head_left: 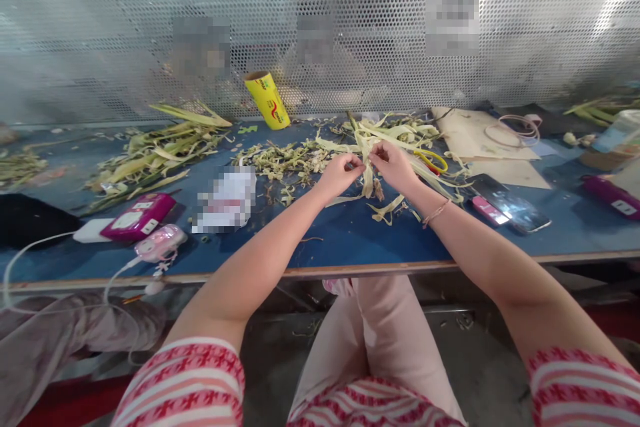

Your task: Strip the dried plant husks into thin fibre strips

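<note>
- The pale yellow-green strip of dried leaf (369, 170) hangs between the two hands over the middle of the blue table (350, 240), its lower end trailing onto the table top.
- The left hand (340, 175) has its grip pressed together, pinching the strip from its nine o'clock side; the right hand (395, 165) pinches the same strip from three o'clock, fingertips close to the left's.
- At twelve o'clock of the hands lies a loose heap of pale leaf strips (395, 130), and at ten o'clock a scatter of small leaf scraps (285, 160).
- Yellow-handled scissors (433, 160) lie at three o'clock, partly under the strips.
- Risk, as I judge it: the thin strip could tear or slip out if the two pinches pull apart unevenly; a dragging forearm could push the nearby phone off the table edge.
- Counted: one yellow cardboard-cored roll (267, 101) at eleven o'clock; one dark smartphone (510, 203) at four o'clock with one small pink device (487, 210) beside it; two pink gadgets at eight o'clock, a magenta one (137, 215) and a paler one (160, 242); one further pile of green-yellow leaves (155, 147) at ten o'clock.
</note>
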Motion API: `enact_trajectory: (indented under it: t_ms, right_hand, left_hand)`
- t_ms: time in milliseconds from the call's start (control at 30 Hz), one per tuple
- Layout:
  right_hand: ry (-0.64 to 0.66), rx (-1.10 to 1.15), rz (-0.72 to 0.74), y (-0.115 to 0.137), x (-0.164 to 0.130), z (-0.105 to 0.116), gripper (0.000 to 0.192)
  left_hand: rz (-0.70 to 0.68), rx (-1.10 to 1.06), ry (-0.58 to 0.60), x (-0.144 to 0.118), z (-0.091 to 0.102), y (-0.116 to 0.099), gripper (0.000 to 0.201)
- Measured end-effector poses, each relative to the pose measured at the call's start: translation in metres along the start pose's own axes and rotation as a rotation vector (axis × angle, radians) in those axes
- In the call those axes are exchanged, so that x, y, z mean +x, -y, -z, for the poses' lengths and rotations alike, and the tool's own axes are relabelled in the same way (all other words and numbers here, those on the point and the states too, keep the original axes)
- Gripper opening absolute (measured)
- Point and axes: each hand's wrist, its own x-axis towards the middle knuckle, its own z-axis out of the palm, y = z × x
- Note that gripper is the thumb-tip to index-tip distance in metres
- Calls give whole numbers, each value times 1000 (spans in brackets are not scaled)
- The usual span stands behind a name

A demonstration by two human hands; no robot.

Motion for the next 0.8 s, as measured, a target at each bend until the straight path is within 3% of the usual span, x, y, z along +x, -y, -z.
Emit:
enact_trajectory:
  t_ms: [133,300,433,667,800]
  right_hand:
    - [-18,-141,174,2,-3,4,3]
    - [26,-279,342,2,-3,12,7]
    - [73,-405,474,1,-2,16,13]
    - [97,-638,542,0,-4,15,16]
    - [107,-716,582,0,-4,15,18]
  left_hand:
    - [34,1,-15,-1,0,-3,13]
    - [148,-253,65,-1,-3,-4,17]
    - [228,-404,29,0,-3,-3,22]
    - [62,-226,-74,0,1,-2,15]
    - [5,-174,-75,-1,0,0,11]
